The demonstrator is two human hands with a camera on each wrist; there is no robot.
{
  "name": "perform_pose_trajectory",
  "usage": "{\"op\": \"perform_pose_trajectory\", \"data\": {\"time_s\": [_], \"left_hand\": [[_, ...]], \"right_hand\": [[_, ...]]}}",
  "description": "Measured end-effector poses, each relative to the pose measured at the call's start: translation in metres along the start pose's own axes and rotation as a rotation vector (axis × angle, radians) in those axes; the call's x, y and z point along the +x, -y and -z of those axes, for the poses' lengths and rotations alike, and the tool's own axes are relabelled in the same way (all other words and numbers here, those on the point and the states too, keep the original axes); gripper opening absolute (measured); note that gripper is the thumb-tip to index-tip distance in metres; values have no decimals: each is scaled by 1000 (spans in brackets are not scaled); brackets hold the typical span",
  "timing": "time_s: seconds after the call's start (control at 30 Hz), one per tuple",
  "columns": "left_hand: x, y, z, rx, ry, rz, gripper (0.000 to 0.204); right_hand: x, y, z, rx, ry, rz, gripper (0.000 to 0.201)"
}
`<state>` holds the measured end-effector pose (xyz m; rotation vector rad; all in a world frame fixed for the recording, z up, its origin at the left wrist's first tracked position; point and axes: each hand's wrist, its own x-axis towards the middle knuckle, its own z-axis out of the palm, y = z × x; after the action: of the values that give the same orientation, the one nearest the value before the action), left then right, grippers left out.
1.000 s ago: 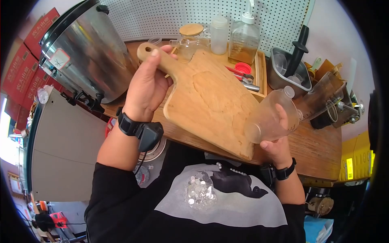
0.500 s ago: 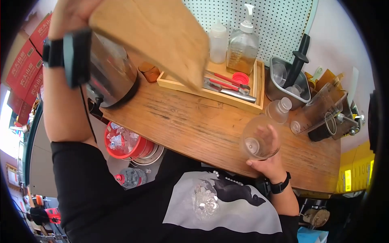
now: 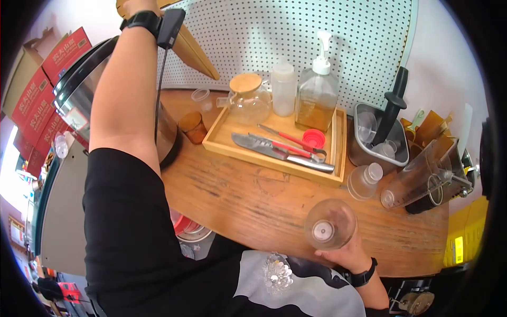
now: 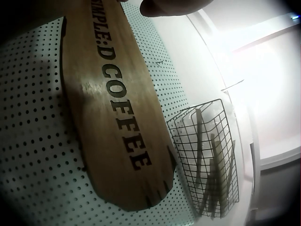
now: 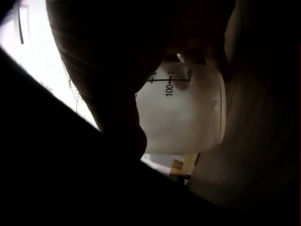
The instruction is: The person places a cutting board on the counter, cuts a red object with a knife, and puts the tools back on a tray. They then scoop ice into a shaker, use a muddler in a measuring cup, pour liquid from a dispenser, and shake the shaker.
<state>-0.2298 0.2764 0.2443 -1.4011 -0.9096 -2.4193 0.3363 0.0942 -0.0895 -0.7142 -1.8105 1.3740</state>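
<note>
- Two things are held: a wooden cutting board (image 4: 115, 117) raised at the upper left of the frame against the pegboard (image 3: 296, 31), and a clear measuring cup (image 3: 330, 224) at lower right.
- Left hand (image 4: 164, 5): barely seen; the grip cannot be told.
- Right hand (image 3: 343, 256): fingers are curled round the cup.
- Board is judged stiff, fairly heavy, best gripped at the handle; cup light, smooth, slippery.

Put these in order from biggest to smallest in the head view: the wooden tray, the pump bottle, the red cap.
1. wooden tray
2. pump bottle
3. red cap

All three sit close together, so nearness hardly matters.
</note>
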Motion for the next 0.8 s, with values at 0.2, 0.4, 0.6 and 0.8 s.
{"op": "perform_pose_trajectory", "data": {"time_s": [0.2,0.4,0.6,0.8], "left_hand": [[49,126,54,1131,194,270,60],[-44,84,1,558,-199,594,69],[-48,131,7,574,-156,528,67],[-56,176,19,874,68,348,51]], "right_hand": [[1,0,3,34,-38,-99,106],[0,-6,11,-84,36,-122,113],[-2,-9,13,-110,40,-129,115],[-1,-4,9,-102,-7,-157,110]]}}
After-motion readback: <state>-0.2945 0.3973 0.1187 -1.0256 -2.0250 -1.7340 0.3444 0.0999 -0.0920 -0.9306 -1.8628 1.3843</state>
